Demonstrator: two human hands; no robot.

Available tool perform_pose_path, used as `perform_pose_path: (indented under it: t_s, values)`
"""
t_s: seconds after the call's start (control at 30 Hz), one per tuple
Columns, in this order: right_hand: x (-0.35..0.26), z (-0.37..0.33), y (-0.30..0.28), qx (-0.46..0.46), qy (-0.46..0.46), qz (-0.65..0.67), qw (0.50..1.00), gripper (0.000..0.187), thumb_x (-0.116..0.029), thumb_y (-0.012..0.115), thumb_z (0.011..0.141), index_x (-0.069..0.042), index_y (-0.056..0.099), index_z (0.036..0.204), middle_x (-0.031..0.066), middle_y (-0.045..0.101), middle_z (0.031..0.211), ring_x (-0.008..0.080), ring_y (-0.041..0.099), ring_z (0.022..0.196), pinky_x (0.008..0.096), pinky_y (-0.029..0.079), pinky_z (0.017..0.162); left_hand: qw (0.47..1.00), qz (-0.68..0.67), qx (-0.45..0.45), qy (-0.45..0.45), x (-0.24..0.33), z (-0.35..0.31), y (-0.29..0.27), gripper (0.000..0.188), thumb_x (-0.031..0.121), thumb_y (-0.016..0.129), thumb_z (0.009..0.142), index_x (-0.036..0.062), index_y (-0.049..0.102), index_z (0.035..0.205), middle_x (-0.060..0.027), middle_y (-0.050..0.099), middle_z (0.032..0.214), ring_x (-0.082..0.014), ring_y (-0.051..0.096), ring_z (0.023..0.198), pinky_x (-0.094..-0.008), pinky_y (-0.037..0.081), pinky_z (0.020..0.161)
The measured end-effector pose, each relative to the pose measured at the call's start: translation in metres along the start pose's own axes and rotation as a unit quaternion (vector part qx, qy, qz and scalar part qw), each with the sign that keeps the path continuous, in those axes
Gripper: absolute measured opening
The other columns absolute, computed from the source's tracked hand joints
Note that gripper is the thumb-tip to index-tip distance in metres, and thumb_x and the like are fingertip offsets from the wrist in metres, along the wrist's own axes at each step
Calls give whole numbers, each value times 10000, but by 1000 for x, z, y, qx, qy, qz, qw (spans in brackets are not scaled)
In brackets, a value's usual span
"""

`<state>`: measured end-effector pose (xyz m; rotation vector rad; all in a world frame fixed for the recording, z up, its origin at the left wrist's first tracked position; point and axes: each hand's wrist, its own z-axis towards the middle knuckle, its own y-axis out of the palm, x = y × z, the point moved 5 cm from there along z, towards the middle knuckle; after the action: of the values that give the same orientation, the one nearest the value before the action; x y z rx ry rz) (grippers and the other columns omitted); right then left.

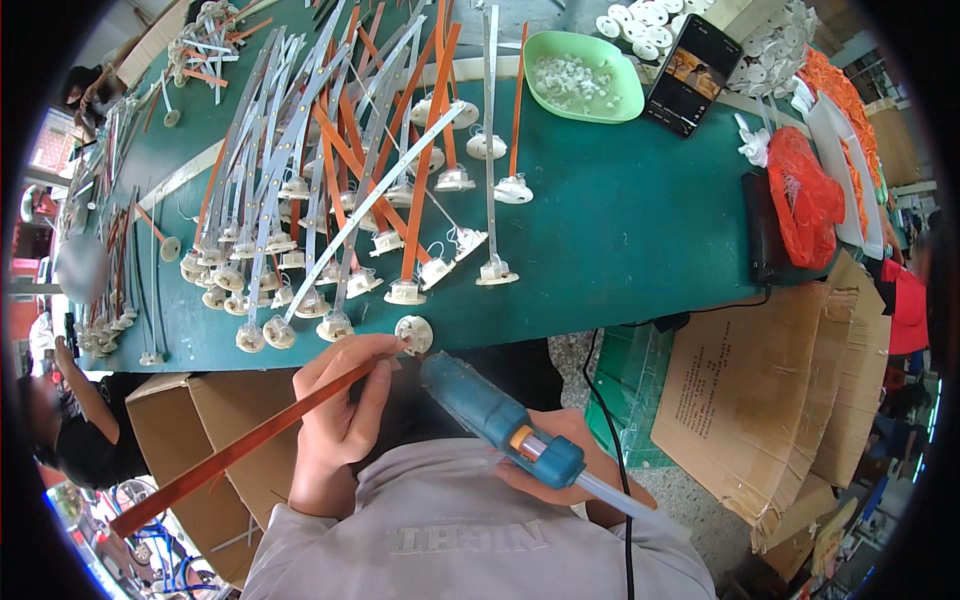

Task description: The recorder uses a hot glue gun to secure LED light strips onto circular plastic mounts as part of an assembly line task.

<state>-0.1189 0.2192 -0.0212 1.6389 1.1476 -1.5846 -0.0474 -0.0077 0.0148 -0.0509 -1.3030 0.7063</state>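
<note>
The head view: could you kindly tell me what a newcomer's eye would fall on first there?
Probably the blue glue gun in the right grip, at lower centre, with an orange strip in the left grip beside it. Next comes the crowd of orange and silvery strips with white ends, over the left and middle of the green table. A red bag stands out towards its right end.

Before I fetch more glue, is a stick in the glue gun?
In: a translucent stick juts from the rear of the blue glue gun in the right hand.
</note>
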Motion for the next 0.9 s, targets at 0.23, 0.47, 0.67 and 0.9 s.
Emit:
perform_pose_path:
  t_s: [0.23,0.47,0.67,0.9]
  values:
    - [-4,2,-44,86,-93,296,947,345,79,706,771,46,662,1111,189,687,1022,297,709,962,364,631,726,999,41,-1,15,2,3,-8,223,-102,609,875,-51,676,1082,-176,726,923,-236,698,751,-302,546,689]
    - [10,37,-129,246,-210,334,885,425,-189,665,826,8,524,1175,148,561,1059,354,541,1129,398,608,727,995,71,57,33,26,12,-54,198,-69,615,876,-75,685,1061,-157,739,941,-250,673,839,-313,541,747]
    - [48,65,-184,352,-197,382,832,354,-194,611,884,-21,569,1191,138,614,1124,319,568,1176,423,580,830,990,118,50,60,42,26,-72,277,-84,615,842,-83,679,1112,-154,754,878,-273,676,873,-361,545,790]
    - [50,75,-172,436,-122,290,843,258,-132,604,918,-10,628,1144,143,669,1120,310,630,1151,440,601,805,994,109,23,3,24,44,-17,284,-51,742,828,-61,698,1109,-114,733,761,-196,728,684,-277,548,649]
